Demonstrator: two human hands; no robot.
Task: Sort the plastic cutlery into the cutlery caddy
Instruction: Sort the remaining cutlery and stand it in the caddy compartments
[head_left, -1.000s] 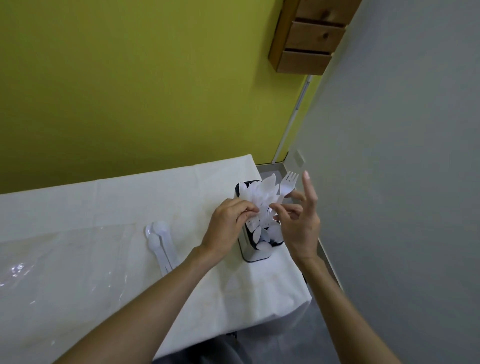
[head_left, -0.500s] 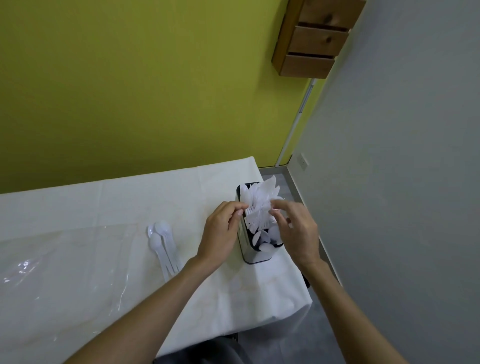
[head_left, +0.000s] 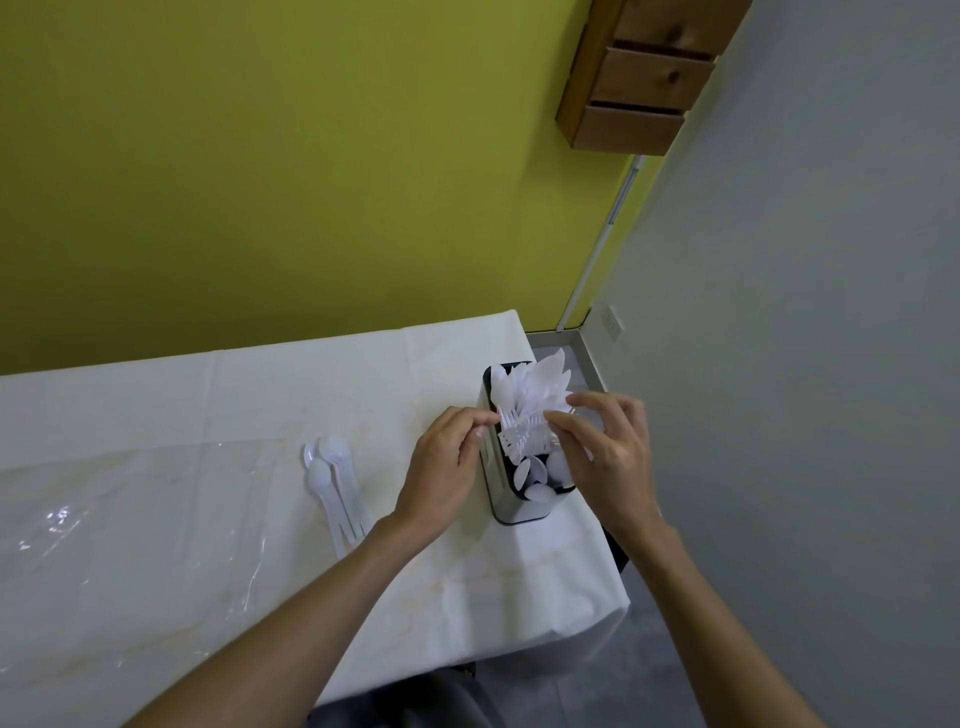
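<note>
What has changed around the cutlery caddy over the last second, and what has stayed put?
The fork that the right hand held raised above the cutlery caddy is now down among the forks in it. The right hand has dropped to the fork tops; the left hand stays at the caddy's left side. The loose spoons on the table have not moved.

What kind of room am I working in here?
Probably a plain indoor room, maybe a home or small office corner: a table under a white cloth, a wooden drawer unit mounted on the yellow-green wall, and a wall socket.
</note>
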